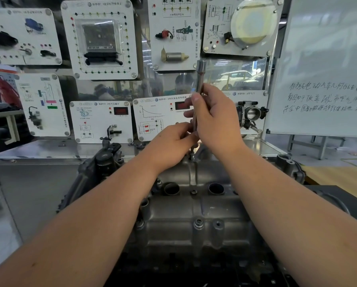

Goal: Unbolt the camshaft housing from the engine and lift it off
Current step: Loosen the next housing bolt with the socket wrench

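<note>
Camshaft housing (pixel 194 204): seated on the engine, centre near, not lifted. Far-edge bolt (pixel 191 155): being worked. Right hand (pixel 212 117) grasps the upright socket wrench (pixel 200 79); left hand (pixel 173 141) pinches its lower end at the bolt. Near bolt (pixel 198 223) and middle bolt (pixel 193 192) remain in place. Judged early stage; unbolting mostly outstanding.

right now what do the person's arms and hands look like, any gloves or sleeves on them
Both hands are bare: no gloves on the left hand or the right hand. The forearms are uncovered as far as the frame's lower edge, with no sleeve in view. No watch, ring or wristband shows on either side.
</note>
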Tool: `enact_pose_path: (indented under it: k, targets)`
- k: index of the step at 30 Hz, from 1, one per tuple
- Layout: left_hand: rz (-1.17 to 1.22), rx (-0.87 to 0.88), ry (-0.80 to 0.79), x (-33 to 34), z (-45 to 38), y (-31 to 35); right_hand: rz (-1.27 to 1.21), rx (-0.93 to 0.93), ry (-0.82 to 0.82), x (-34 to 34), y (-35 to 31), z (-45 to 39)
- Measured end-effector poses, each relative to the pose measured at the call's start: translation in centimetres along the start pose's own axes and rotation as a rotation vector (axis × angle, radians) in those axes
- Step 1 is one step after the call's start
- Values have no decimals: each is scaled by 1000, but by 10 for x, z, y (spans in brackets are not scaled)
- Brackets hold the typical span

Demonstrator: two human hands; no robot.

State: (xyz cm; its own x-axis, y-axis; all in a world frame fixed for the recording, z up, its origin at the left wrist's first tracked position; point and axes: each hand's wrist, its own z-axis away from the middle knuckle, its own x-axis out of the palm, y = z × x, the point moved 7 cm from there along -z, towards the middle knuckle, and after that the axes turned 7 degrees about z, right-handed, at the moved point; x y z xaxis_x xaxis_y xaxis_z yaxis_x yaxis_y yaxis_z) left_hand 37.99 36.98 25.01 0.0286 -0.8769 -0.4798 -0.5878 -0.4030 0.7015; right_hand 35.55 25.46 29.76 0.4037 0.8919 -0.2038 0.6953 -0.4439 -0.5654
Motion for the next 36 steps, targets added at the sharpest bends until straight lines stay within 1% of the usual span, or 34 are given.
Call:
enact_pose_path:
  k: [5, 8, 13, 16, 18, 22, 26, 29, 34, 36]
  targets:
    - [7, -3, 3, -1, 0, 1, -55, 3, 30, -3, -1, 2]
    - [6, -13, 26, -2, 0, 1, -41, 4, 38, -4, -1, 3]
    - [-9, -11, 8, -1, -1, -3, -31, -2, -35, 0, -2, 1]
    - [-1, 0, -15, -1, -1, -2, -40, -14, -45, 2, -4, 2]
    - [2, 4, -13, -1, -1, 0, -52, -3, -16, 0, -3, 3]
    - [-5, -4, 23, -2, -2, 1, 6, -17, 30, -4, -3, 2]
    - [-12, 17, 6, 0, -3, -2, 3, -28, -20, -1, -4, 1]
    - [35, 13, -18, 0, -2, 0, -28, -12, -48, 2, -5, 2]
    - [43, 1, -5, -1, -3, 1, -8, -23, 31, -3, -5, 3]
    - [49, -6, -1, 0, -4, -1, -13, -26, 16, -2, -5, 2]
